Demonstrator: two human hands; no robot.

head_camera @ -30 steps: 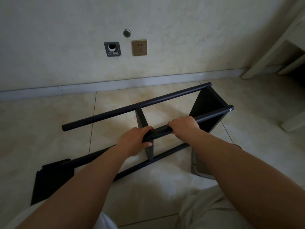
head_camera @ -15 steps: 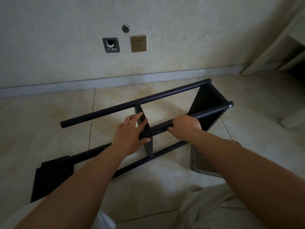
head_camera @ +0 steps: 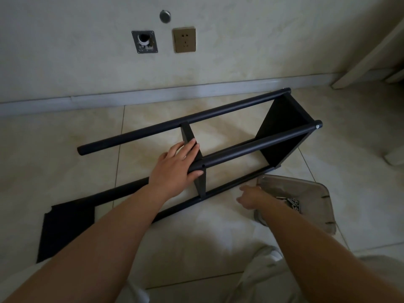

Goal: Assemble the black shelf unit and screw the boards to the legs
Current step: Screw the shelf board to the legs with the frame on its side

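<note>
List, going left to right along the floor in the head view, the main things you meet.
Loose black board → left hand on the middle board → right hand → tray of screws.

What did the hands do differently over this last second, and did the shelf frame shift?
The right hand let go of the upper leg and dropped to the screw tray. The left hand loosened its grip, fingers now straight against the middle board. The shelf frame stayed lying on its side.
</note>
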